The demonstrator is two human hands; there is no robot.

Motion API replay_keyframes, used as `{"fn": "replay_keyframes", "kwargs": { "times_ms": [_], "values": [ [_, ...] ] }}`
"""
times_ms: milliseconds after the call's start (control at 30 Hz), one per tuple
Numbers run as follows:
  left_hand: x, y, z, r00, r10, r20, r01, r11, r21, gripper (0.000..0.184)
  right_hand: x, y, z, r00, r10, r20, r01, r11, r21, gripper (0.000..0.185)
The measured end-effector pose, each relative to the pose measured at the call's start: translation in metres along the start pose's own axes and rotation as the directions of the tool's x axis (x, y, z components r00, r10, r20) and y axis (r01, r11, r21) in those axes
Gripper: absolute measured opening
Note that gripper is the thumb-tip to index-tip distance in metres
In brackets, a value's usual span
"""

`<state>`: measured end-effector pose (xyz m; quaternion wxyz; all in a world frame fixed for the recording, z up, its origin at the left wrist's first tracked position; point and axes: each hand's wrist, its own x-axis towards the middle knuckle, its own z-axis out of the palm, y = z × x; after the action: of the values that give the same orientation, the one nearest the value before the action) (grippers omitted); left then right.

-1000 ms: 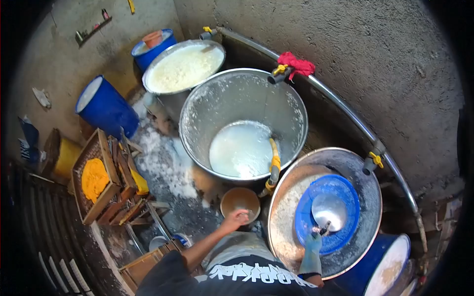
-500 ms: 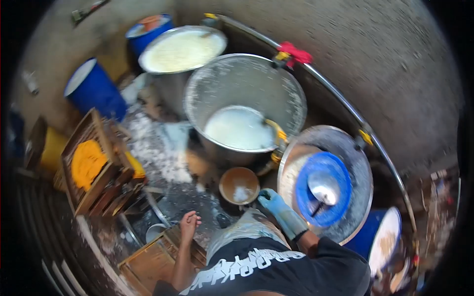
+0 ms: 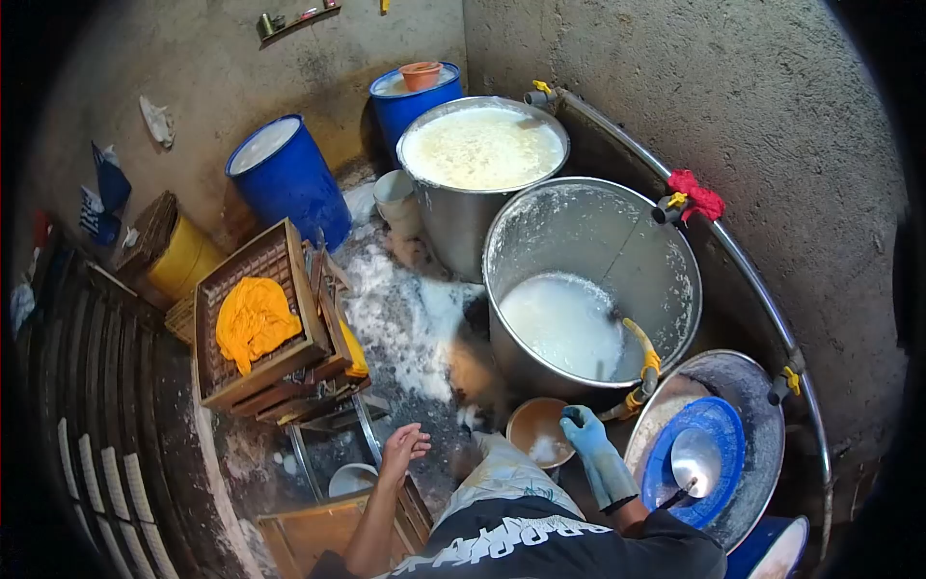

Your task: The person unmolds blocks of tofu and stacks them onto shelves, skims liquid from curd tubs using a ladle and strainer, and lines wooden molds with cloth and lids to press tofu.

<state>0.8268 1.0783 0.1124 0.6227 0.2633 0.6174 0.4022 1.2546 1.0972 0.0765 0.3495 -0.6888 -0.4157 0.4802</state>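
Just at the rim of a brown bucket [image 3: 531,421], the right grip [image 3: 593,448] is held, covered by a pale blue glove with its fingers bent; whether the rim is clasped or merely neared cannot be told. On the other side of the legs, the left grip [image 3: 401,454] is kept bare and loosely curled, with nothing seen in it. The bucket is set close before the legs, presumably to be reached easily, and a white lump [image 3: 546,450] is seen inside.

To the right, a ladle [image 3: 695,460] is rested in a blue tub [image 3: 735,439], its handle turned toward the person, likely for easy lifting. The tub is nested in a metal basin [image 3: 765,425], perhaps so that spills are caught. A yellow-bound hose [image 3: 648,362] is hung over the nearer vat's [image 3: 571,232] rim, seemingly to be kept in place.

Farther out, two metal vats in all are counted, along with three blue drums [image 3: 307,188], two white buckets [image 3: 397,205], three yellow-handled taps [image 3: 786,383] and one orange cloth [image 3: 253,320], bunched in a crate [image 3: 307,330].
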Motion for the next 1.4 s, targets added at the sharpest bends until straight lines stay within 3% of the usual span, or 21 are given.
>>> {"fn": "replay_keyframes", "kwargs": {
  "times_ms": [100, 200, 333, 433, 500, 533, 767, 833, 867, 900, 967, 1000, 1033, 1100, 1167, 1233, 1300, 1400],
  "values": [
    [0.06, 0.039, 0.005, 0.999, 0.015, 0.037, -0.016, 0.999, 0.035, 0.04, 0.04, -0.013, 0.019, 0.999, -0.039, -0.035, 0.042, 0.994, 0.099, 0.034],
    [0.132, 0.071, 0.007, 0.997, 0.032, 0.074, -0.036, 0.998, 0.052, 0.039, 0.093, -0.05, 0.04, 0.996, 0.064, -0.069, -0.057, 0.993, 0.1, 0.034],
    [0.228, 0.112, 0.001, 0.995, 0.037, 0.095, -0.047, 0.993, 0.11, 0.039, 0.189, -0.105, 0.08, 0.99, -0.001, -0.142, 0.018, 0.993, 0.12, 0.033],
    [0.278, 0.161, 0.002, 0.996, 0.015, 0.083, -0.029, 0.985, 0.169, 0.039, 0.271, -0.167, 0.099, 0.994, 0.028, -0.109, -0.011, 0.988, 0.155, 0.034],
    [0.301, 0.187, -0.005, 0.993, 0.06, 0.104, -0.08, 0.977, 0.196, 0.039, 0.328, -0.199, 0.116, 0.993, -0.095, -0.062, 0.103, 0.986, 0.131, 0.034],
    [0.314, 0.199, -0.012, 0.988, 0.109, 0.112, -0.131, 0.97, 0.206, 0.039, 0.345, -0.237, 0.122, 0.996, -0.08, -0.047, 0.087, 0.984, 0.155, 0.033],
    [0.401, 0.282, -0.053, 0.991, 0.127, -0.053, -0.12, 0.986, 0.115, 0.038, 0.5, -0.357, 0.204, 0.97, -0.241, 0.029, 0.234, 0.962, 0.143, 0.033],
    [0.433, 0.301, -0.073, 0.989, 0.109, -0.097, -0.102, 0.992, 0.079, 0.037, 0.533, -0.387, 0.243, 0.977, -0.195, 0.09, 0.172, 0.961, 0.214, 0.03],
    [0.451, 0.309, -0.088, 0.984, 0.149, -0.099, -0.142, 0.987, 0.079, 0.036, 0.558, -0.386, 0.267, 0.952, -0.295, 0.084, 0.279, 0.946, 0.165, 0.03],
    [0.47, 0.32, -0.101, 0.976, 0.19, -0.104, -0.182, 0.98, 0.079, 0.035, 0.562, -0.419, 0.284, 0.98, -0.118, 0.158, 0.096, 0.986, 0.138, 0.031],
    [0.499, 0.358, -0.124, 0.963, 0.227, -0.142, -0.22, 0.973, 0.064, 0.034, 0.605, -0.422, 0.337, 0.972, -0.173, 0.158, 0.164, 0.984, 0.068, 0.032],
    [0.515, 0.377, -0.138, 0.956, 0.241, -0.17, -0.236, 0.971, 0.045, 0.031, 0.621, -0.433, 0.359, 0.97, -0.135, 0.202, 0.123, 0.99, 0.069, 0.034],
    [0.532, 0.395, -0.151, 0.947, 0.25, -0.201, -0.25, 0.968, 0.026, 0.028, 0.64, -0.44, 0.384, 0.951, -0.233, 0.205, 0.22, 0.972, 0.083, 0.033],
    [0.567, 0.432, -0.186, 0.934, 0.281, -0.219, -0.258, 0.958, 0.126, 0.028, 0.675, -0.46, 0.423, 0.953, -0.156, 0.259, 0.139, 0.987, 0.084, 0.032],
    [0.614, 0.462, -0.216, 0.9, 0.375, -0.225, -0.372, 0.927, 0.057, 0.03, 0.705, -0.484, 0.449, 0.939, -0.219, 0.265, 0.202, 0.975, 0.091, 0.031],
    [0.65, 0.516, -0.233, 0.921, 0.316, -0.229, -0.328, 0.945, -0.015, 0.032, 0.732, -0.507, 0.463, 0.928, -0.264, 0.262, 0.246, 0.964, 0.098, 0.029],
    [0.685, 0.584, -0.235, 0.927, 0.332, -0.175, -0.311, 0.941, 0.134, 0.033, 0.759, -0.525, 0.474, 0.951, -0.237, 0.199, 0.225, 0.971, 0.083, 0.028],
    [0.756, 0.659, -0.236, 0.944, 0.323, -0.074, -0.309, 0.938, 0.154, 0.033, 0.804, -0.544, 0.495, 0.967, -0.224, 0.121, 0.221, 0.975, 0.04, 0.03]
  ]
}}
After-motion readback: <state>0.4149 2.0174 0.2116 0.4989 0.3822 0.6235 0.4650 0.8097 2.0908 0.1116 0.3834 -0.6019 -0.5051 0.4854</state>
